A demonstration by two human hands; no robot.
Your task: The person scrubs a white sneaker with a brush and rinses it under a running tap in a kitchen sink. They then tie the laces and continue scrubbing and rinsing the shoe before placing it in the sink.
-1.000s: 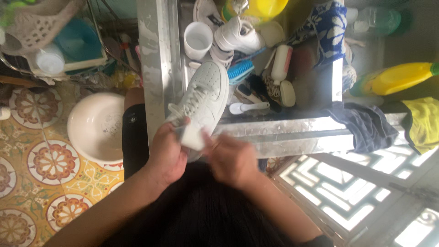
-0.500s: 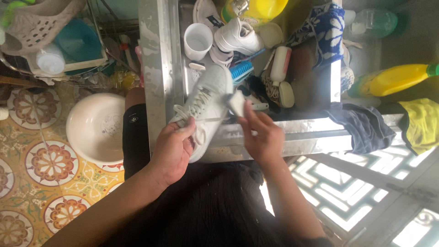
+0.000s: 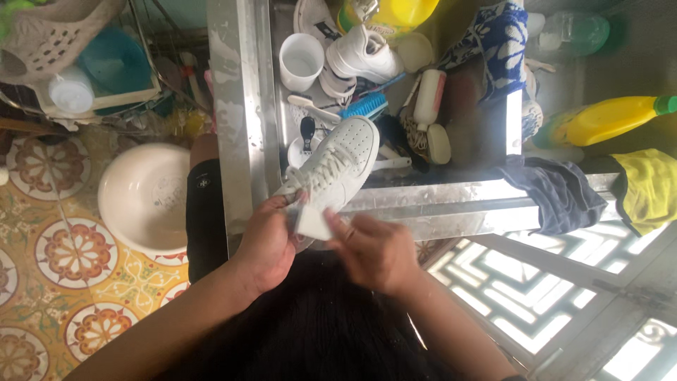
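White shoe (image 3: 337, 164) over sink (image 3: 243, 106) edge, heel end clamped in left hand (image 3: 266, 243) grip. Right hand (image 3: 374, 250) pinching white sponge (image 3: 314, 222) against shoe heel, just beside left fingers.

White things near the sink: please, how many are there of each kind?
White sneakers: 2, one held, one in the sink
White cups: 1
White bowls: 1
White sponge blocks: 1
Total: 5
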